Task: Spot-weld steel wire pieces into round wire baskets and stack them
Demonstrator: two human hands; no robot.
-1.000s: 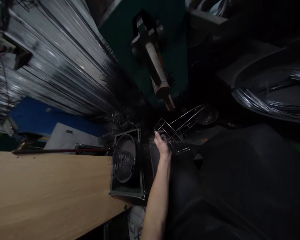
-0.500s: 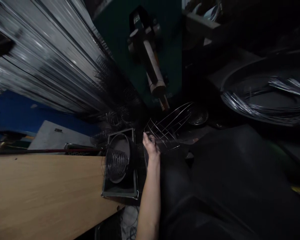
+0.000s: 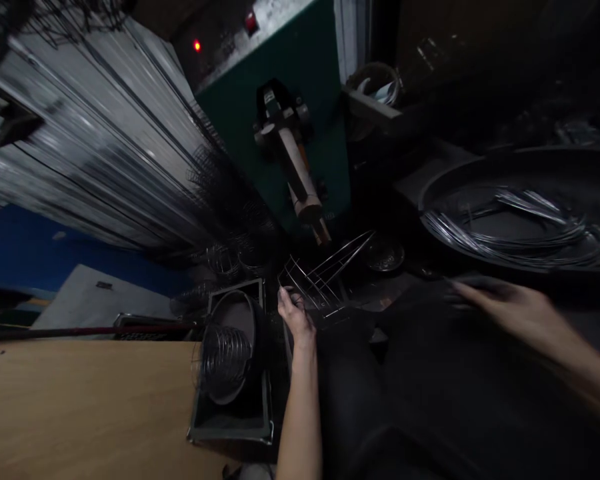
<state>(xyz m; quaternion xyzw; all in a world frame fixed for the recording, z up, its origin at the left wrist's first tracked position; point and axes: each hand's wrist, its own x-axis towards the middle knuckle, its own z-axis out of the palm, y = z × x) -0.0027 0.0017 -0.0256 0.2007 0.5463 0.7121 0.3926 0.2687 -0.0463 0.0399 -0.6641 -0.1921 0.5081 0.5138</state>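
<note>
My left hand (image 3: 296, 315) is closed on the near left edge of a bent wire frame (image 3: 322, 281) with several crossing wires. The frame sits just below the copper-coloured tip (image 3: 322, 232) of an electrode arm on a green machine (image 3: 325, 133). To the right, over dark cloth, my right hand (image 3: 517, 312) points its fingers leftward. Those fingers are dark and smeared, so what they hold, if anything, cannot be made out. Behind it stands a large round dark pan (image 3: 433, 190) with bundles of thin wires (image 3: 530, 233).
Left of my arm, a bin (image 3: 267, 400) holds a round bowl (image 3: 250, 313) with wire rings (image 3: 227, 353). A wooden board (image 3: 80, 400) lies at the lower left. Behind the frame is a small round dish (image 3: 384, 255). A red light (image 3: 197, 46) glows on the machine.
My right hand has come into view at the right. My left hand still grips the wire frame below the electrode. The view has tilted up, so things appear lower.
</note>
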